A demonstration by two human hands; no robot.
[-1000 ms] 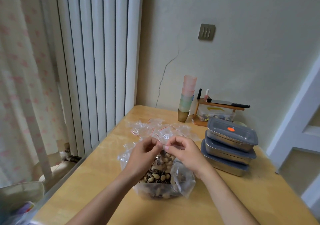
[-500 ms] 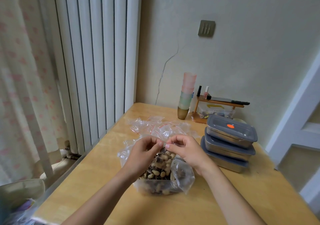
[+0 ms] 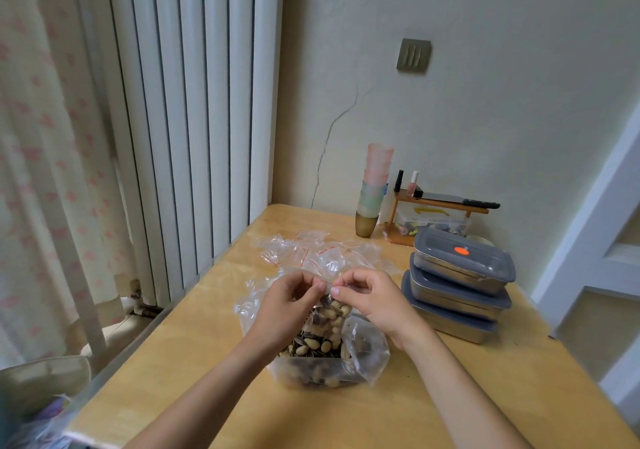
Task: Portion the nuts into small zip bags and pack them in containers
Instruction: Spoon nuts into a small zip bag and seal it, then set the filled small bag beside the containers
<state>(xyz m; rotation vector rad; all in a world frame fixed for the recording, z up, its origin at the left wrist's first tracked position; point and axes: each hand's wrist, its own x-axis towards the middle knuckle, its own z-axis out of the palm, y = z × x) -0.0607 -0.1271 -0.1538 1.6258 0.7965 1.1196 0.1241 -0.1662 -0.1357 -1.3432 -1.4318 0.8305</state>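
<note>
We find both hands, left hand (image 3: 289,305) and right hand (image 3: 372,298), each in a pinching grip on the top of a small zip bag (image 3: 330,305) above the bulk nut bag (image 3: 322,355). Beyond that bag, empty zip bags (image 3: 311,251) remain; right of it, lidded containers (image 3: 460,286) sit stacked. We judge portioning barely begun.

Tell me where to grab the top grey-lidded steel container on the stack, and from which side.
Take the top grey-lidded steel container by its two long lid edges, coming from above. Its lid overhangs the steel walls, giving fingers a lip, and its top is bare. It sits skewed on the two lidded steel containers below, so lift straight up.
</note>
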